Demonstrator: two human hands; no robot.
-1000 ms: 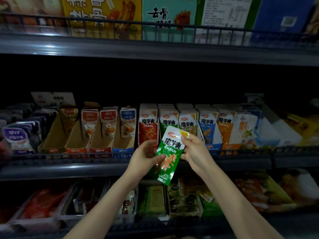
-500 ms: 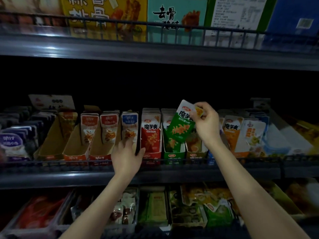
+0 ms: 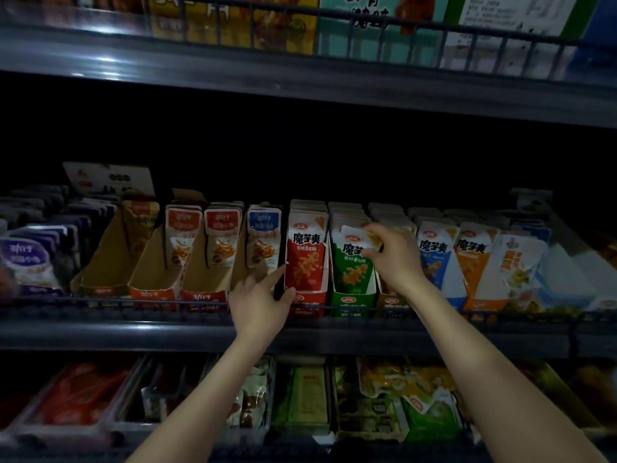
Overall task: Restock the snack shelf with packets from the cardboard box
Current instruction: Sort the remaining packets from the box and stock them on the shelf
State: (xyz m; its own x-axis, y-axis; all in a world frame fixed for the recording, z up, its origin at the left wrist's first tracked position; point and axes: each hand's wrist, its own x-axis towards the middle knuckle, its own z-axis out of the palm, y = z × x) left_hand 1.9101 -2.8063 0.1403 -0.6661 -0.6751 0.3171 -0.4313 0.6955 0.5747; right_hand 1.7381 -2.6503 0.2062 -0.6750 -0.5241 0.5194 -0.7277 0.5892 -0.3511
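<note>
One head-worn wide-angle view faces the snack shelf straight on, near enough to touch.

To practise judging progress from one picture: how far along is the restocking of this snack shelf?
Looks done: the rows of red packets and blue packets stand full. In hand: the right hand pinches a green packet by its top, its foot in the green tray; the left hand touches the red tray. To do: the brown trays stand partly empty; the cardboard box is out of view.

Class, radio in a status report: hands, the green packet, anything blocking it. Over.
Right hand pinching green packet top, packet partway in green carton. Left hand touching red packets beside. Nothing blocking seen.
</note>
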